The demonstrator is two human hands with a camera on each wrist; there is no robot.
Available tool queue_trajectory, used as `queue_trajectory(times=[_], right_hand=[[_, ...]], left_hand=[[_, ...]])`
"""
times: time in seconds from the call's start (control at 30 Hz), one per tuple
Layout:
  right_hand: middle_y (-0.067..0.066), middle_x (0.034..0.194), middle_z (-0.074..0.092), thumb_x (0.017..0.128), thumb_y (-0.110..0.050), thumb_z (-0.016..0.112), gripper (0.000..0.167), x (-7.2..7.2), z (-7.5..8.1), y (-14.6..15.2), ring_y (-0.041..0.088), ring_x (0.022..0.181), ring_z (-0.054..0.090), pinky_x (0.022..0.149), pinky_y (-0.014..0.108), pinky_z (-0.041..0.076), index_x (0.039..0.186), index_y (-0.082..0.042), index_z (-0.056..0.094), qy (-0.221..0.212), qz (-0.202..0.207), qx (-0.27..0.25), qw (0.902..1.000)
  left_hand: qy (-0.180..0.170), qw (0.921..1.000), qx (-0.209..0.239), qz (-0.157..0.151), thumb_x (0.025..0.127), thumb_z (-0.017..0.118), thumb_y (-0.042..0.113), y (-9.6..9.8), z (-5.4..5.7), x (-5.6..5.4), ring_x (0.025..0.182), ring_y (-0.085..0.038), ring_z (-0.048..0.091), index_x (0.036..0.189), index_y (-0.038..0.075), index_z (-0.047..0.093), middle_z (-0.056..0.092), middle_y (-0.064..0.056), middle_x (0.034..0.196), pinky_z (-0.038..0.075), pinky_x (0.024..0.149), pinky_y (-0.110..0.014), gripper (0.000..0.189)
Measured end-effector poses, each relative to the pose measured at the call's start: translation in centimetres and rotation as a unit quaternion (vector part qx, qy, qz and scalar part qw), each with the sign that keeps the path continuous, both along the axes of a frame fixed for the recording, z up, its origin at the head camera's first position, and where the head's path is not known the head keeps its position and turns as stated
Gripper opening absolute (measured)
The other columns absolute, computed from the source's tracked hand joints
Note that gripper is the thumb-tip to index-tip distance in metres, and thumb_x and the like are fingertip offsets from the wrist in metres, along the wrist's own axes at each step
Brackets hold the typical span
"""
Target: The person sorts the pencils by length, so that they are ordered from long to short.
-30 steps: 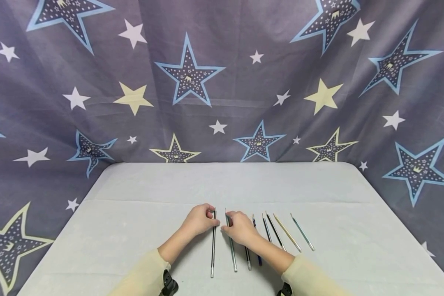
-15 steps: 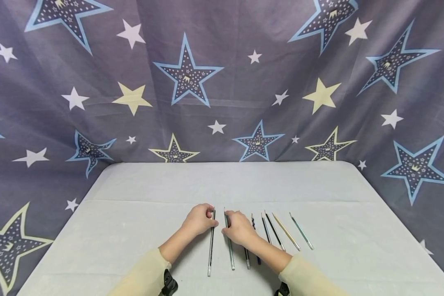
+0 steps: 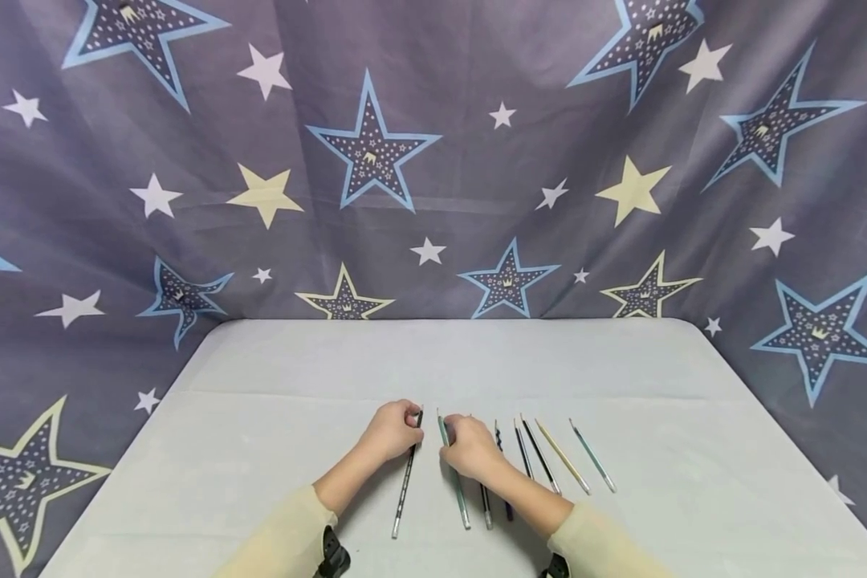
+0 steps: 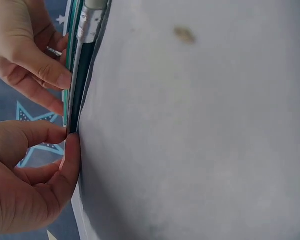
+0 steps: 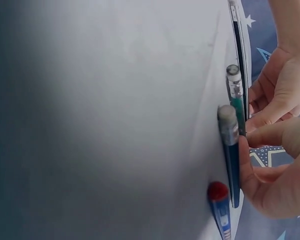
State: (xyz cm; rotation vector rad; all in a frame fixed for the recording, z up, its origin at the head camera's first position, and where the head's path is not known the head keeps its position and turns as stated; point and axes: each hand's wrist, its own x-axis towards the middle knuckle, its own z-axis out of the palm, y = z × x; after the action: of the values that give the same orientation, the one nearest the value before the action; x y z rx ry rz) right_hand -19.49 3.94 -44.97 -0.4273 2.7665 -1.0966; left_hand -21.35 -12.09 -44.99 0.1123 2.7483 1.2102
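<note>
Left hand pinches a black pencil, right hand a green pencil.

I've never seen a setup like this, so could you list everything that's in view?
Leftmost pencil: one, dark, left end of the row
Green pencil: one, green, second from left
Dark pencils: four, black to dark blue, mid-row, some partly hidden by the right arm
Yellow pencil: one, yellow, second from right
Teal pencil: one, teal, far right
Table cover: one, pale grey, under everything
Backdrop: grey-purple with blue, yellow and white stars, behind the table
Wrist devices: two, black, at the cuffs
Sleeves: two, cream, lower edge
Left hand: one, pinching the leftmost pencil
Right hand: one, pinching the green pencil
</note>
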Motion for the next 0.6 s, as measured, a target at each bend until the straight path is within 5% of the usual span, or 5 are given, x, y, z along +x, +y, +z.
queue_trajectory(times=[0.6], right_hand=[[0.001, 0.073, 0.053, 0.080, -0.004, 0.061, 0.043, -0.04, -0.30, 0.04, 0.009, 0.059, 0.045, 0.047, 0.017, 0.040, 0.122, 0.004, 0.055, -0.008, -0.024, -0.086, 0.9960]], left_hand=[[-0.031, 0.9961, 0.078, 0.027, 0.080, 0.061, 0.003, -0.56, -0.14, -0.20, 0.062, -0.012, 0.055, 0.113, -0.005, 0.060, 0.056, -0.006, 0.086, 0.056, 0.047, -0.024, 0.033]])
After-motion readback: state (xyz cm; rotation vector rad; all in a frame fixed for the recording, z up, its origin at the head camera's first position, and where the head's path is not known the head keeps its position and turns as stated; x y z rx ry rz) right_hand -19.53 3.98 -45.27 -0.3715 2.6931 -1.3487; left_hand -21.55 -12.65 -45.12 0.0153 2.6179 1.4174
